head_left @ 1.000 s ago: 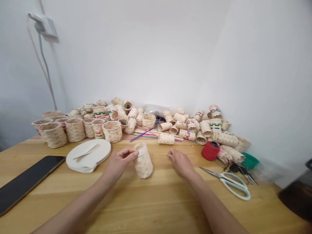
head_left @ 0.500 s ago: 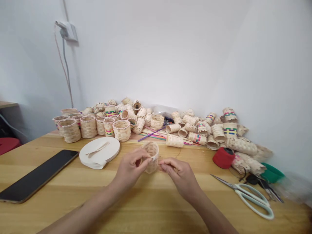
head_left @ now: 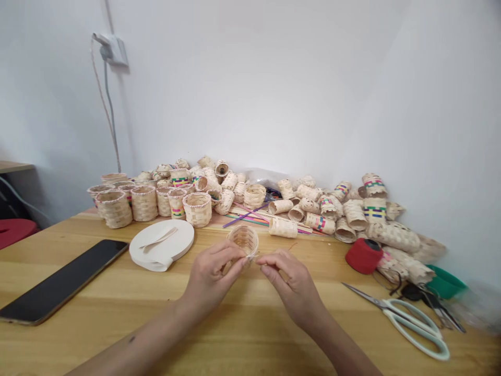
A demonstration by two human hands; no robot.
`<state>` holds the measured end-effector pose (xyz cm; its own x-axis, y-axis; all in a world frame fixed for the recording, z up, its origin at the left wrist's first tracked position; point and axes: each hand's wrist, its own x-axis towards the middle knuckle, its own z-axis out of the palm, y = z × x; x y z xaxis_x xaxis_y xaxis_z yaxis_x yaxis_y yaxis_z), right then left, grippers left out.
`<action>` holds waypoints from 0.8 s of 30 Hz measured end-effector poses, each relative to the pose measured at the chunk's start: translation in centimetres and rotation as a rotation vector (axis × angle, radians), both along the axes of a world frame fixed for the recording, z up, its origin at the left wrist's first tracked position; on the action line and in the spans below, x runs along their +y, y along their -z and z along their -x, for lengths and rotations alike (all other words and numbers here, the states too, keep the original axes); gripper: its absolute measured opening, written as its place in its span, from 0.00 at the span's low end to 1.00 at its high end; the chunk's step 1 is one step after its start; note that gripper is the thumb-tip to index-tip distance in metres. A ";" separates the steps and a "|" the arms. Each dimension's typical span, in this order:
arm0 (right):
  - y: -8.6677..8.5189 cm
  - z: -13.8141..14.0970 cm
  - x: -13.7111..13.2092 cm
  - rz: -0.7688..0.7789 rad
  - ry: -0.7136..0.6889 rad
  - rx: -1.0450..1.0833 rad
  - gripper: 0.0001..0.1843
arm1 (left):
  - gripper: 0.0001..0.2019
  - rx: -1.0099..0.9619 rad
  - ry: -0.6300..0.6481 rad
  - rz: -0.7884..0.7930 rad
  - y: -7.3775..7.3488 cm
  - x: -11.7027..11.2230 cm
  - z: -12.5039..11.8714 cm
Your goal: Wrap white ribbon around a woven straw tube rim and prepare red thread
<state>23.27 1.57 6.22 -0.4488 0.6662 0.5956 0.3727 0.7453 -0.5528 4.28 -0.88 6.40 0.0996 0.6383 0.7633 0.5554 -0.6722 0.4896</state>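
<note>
A small woven bamboo basket (head_left: 243,239) stands at the middle of the wooden table, its mouth facing up. My left hand (head_left: 217,266) pinches its near rim between thumb and fingers, hiding part of the wall. Just right of that rim, my right hand (head_left: 287,277) has its thumb and forefinger pressed together. What lies in that right pinch, perhaps something thin, is too small to make out. The two hands are close together but apart.
Left lie a phone (head_left: 62,282) and a white tape roll (head_left: 160,245). Finished baskets (head_left: 198,210) and loose ones (head_left: 282,227) pile along the wall, with coloured strips (head_left: 245,215) between. Right are a red thread spool (head_left: 364,256), scissors (head_left: 399,318) and a green bowl (head_left: 446,282).
The whole view has shifted slightly. Both hands stay at the basket's near rim, and the basket's mouth is turned a little more toward me.
</note>
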 end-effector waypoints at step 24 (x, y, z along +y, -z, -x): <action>0.3 0.1 0.0 -0.015 0.053 0.017 0.08 | 0.07 -0.014 0.026 0.043 -0.2 -0.1 -0.3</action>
<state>23.17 1.53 5.93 -0.4030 0.6796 0.6129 0.4020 0.7331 -0.5486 4.63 -1.00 6.63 0.1057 0.6676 0.7369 0.5311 -0.6644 0.5257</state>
